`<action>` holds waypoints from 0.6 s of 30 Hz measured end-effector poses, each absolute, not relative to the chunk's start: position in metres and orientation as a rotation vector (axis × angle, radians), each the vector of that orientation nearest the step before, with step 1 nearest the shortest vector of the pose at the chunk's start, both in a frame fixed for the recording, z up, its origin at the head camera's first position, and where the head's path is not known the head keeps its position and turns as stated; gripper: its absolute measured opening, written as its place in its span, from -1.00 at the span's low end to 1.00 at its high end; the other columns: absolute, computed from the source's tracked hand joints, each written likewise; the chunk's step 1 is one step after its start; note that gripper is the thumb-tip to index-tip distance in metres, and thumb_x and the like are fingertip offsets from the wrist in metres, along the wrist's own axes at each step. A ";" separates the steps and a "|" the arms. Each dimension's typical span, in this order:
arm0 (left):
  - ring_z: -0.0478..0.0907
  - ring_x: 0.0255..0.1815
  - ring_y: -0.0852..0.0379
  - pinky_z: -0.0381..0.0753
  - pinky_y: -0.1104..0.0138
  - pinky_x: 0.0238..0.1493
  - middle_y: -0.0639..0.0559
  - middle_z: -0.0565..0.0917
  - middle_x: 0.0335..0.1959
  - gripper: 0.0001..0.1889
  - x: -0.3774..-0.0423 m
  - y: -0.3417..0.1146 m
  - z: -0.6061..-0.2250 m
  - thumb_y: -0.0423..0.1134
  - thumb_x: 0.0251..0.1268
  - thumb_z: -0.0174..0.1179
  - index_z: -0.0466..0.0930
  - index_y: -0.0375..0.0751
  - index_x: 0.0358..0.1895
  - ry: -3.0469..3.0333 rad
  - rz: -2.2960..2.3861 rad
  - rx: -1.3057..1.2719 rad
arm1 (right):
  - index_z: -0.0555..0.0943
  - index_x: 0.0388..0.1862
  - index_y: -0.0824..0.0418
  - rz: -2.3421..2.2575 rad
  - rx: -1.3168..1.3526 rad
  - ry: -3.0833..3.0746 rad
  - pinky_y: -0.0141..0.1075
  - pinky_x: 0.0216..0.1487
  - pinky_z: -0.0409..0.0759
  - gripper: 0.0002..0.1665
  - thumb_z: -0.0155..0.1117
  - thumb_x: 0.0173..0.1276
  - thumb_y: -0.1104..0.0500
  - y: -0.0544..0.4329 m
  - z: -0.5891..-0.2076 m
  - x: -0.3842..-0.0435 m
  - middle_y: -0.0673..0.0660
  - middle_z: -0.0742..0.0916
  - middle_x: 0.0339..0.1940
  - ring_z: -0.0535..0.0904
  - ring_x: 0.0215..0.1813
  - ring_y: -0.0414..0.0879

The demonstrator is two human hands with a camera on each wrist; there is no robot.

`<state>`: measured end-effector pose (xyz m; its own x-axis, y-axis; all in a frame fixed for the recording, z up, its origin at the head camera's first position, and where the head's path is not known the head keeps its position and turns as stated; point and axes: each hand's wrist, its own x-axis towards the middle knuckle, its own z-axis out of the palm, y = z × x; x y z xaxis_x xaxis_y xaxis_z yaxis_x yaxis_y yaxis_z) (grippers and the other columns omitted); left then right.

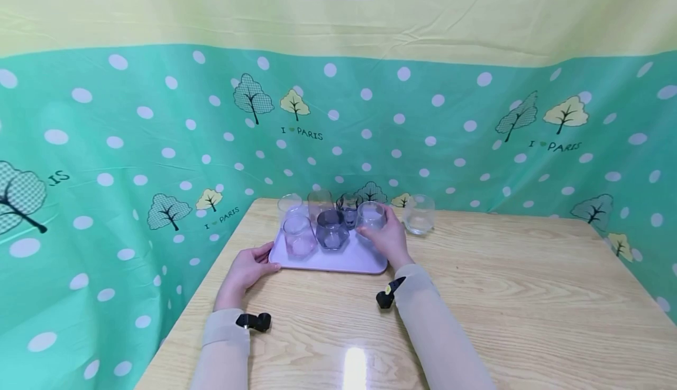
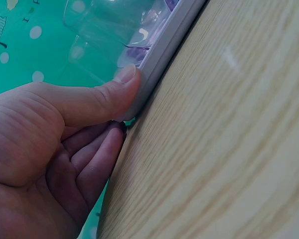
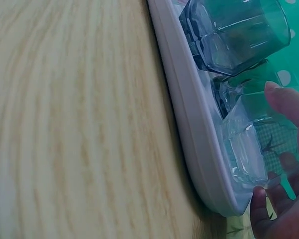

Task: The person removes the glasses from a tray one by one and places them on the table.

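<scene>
A pale lilac tray (image 1: pixel 338 264) lies on the table and carries several drinking glasses. My left hand (image 1: pixel 247 269) pinches its left front corner, the thumb (image 2: pixel 124 74) on the rim and the other fingers lower at the side. At the tray's right end my right hand (image 1: pixel 391 238) holds a clear glass (image 1: pixel 372 214) upright; in the right wrist view this glass (image 3: pixel 246 149) is at the tray's end, thumb and fingers around it. Beside it stand a dark grey glass (image 1: pixel 332 231) and a pinkish glass (image 1: pixel 299 242). Behind are a clear glass (image 1: pixel 290 203), a brownish one (image 1: pixel 319 201) and a dark one (image 1: pixel 348 207).
Another clear glass (image 1: pixel 419 218) stands on the table just right of the tray, near the back edge. The wooden table (image 1: pixel 529 284) stretches out to the right. A green and yellow curtain (image 1: pixel 449 114) hangs close behind it and along the left.
</scene>
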<state>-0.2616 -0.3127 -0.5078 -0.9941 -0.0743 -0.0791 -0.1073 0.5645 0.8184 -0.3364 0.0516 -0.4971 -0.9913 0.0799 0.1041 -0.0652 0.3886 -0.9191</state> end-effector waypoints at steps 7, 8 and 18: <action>0.39 0.56 -0.20 0.38 -0.03 0.56 -0.28 0.48 0.51 -0.21 -0.260 -0.311 -0.507 -0.24 0.26 0.58 0.46 -0.27 0.54 2.736 1.447 -0.171 | 0.31 0.66 -0.01 1.676 -0.023 -2.528 0.17 0.58 0.39 0.16 0.74 0.15 -0.01 0.052 -0.500 -0.339 0.24 0.46 0.61 0.40 0.56 0.28; 0.39 0.56 -0.22 0.38 -0.04 0.56 -0.29 0.47 0.51 -0.21 -0.260 -0.312 -0.507 -0.23 0.26 0.58 0.46 -0.28 0.54 2.740 1.444 -0.169 | 0.30 0.67 -0.01 1.680 -0.022 -2.528 0.18 0.58 0.37 0.17 0.74 0.15 -0.01 0.053 -0.500 -0.339 0.24 0.46 0.62 0.39 0.57 0.28; 0.35 0.59 -0.24 0.33 -0.07 0.59 -0.29 0.47 0.51 -0.20 -0.261 -0.313 -0.509 -0.20 0.24 0.59 0.47 -0.26 0.54 2.751 1.436 -0.170 | 0.16 0.72 0.11 1.787 -0.108 -2.468 0.10 0.68 0.21 0.29 0.74 0.16 0.00 0.050 -0.503 -0.335 0.30 0.33 0.70 0.24 0.67 0.28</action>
<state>-0.2611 -0.3133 -0.5089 -0.9935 -0.0811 -0.0803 -0.1122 0.5670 0.8160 -0.3346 0.0503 -0.5028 -0.9932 0.1117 0.0336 0.0029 0.3120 -0.9501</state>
